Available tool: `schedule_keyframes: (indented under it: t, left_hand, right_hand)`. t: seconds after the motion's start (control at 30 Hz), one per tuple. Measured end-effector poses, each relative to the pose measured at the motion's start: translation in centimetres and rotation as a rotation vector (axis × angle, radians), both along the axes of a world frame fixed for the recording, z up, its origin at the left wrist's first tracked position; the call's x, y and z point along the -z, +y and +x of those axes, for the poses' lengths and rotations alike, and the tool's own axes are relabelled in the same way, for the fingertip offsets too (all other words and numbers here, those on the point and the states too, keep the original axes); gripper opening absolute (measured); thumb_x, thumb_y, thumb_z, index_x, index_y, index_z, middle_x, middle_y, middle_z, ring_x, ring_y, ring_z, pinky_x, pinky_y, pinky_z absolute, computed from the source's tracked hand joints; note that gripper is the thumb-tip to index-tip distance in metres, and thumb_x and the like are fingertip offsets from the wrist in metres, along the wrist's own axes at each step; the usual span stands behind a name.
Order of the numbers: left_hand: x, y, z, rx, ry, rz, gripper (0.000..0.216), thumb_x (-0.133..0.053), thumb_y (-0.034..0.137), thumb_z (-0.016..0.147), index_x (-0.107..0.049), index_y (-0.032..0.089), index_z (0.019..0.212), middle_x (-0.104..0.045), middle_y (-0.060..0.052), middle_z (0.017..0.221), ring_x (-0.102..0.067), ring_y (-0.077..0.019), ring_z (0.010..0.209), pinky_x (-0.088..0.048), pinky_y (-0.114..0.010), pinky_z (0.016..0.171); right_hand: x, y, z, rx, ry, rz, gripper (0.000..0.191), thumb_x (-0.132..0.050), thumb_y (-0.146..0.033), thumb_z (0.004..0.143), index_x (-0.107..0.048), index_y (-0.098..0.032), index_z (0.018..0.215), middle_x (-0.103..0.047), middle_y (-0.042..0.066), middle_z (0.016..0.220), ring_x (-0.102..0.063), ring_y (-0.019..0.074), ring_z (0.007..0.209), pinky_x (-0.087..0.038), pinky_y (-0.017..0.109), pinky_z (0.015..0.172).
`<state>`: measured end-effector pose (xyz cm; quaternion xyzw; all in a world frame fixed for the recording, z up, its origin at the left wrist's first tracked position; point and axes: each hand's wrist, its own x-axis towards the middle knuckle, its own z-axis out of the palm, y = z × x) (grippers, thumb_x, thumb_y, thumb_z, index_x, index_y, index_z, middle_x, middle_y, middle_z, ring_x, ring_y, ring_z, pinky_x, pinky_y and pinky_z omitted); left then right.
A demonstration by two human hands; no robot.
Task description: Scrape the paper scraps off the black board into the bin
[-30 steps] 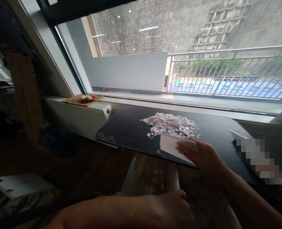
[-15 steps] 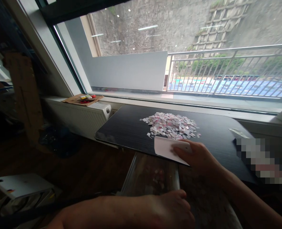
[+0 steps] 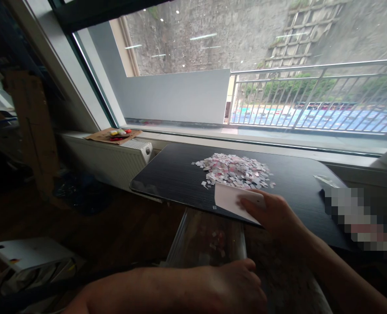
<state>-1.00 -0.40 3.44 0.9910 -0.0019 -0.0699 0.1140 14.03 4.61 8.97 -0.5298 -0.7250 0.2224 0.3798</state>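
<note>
A white card [image 3: 229, 197] is pinched in my right hand [image 3: 268, 207], thumb on top, held at the near edge of the black tabletop [image 3: 174, 174]. Just beyond the card lies a loose heap of small white and pinkish paper pieces [image 3: 234, 169]. One stray piece [image 3: 215, 207] rests by the card's lower left side. Below the table edge hangs a clear plastic bag [image 3: 196, 240] with a few pieces inside. My left hand [image 3: 242, 283] is closed at the bag's right side, gripping it; its fingertips are partly hidden.
A blurred-out item [image 3: 360, 218] sits at the table's right end. Left of the table are a radiator [image 3: 108, 161] and cardboard with small coloured items [image 3: 115, 136]. A white box-like object [image 3: 33, 255] stands lower left. A window sill runs behind the table.
My right hand has shifted the card slightly right and up toward the heap. A stray paper piece now shows at the near table edge. My left hand has hardly moved.
</note>
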Motion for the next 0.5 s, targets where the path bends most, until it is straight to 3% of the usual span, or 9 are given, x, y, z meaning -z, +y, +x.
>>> schedule_keyframes:
  t: [0.13, 0.5]
  left_hand:
    - [-0.3, -0.1, -0.1, -0.002, 0.000, -0.002, 0.037, -0.070, 0.027, 0.080, -0.053, 0.021, 0.048, -0.071, 0.001, 0.067, -0.062, -0.0177, 0.067, -0.040, -0.039, 0.076]
    - [0.1, -0.2, -0.2, -0.015, -0.030, 0.007, 0.038, -0.070, 0.026, 0.080, -0.053, 0.021, 0.047, -0.069, 0.001, 0.064, -0.062, -0.0179, 0.066, -0.040, -0.041, 0.076]
  right_hand:
    - [-0.1, 0.0, -0.6, -0.064, 0.017, -0.060, 0.029, -0.063, -0.044, 0.084, -0.078, -0.019, 0.089, -0.076, 0.001, 0.071, -0.066, 0.0183, 0.062, -0.052, 0.026, 0.057]
    - [0.0, -0.1, 0.6, -0.038, 0.023, -0.013, 0.027, -0.064, -0.042, 0.084, -0.078, -0.020, 0.087, -0.075, 0.001, 0.069, -0.066, 0.0176, 0.060, -0.052, 0.025, 0.054]
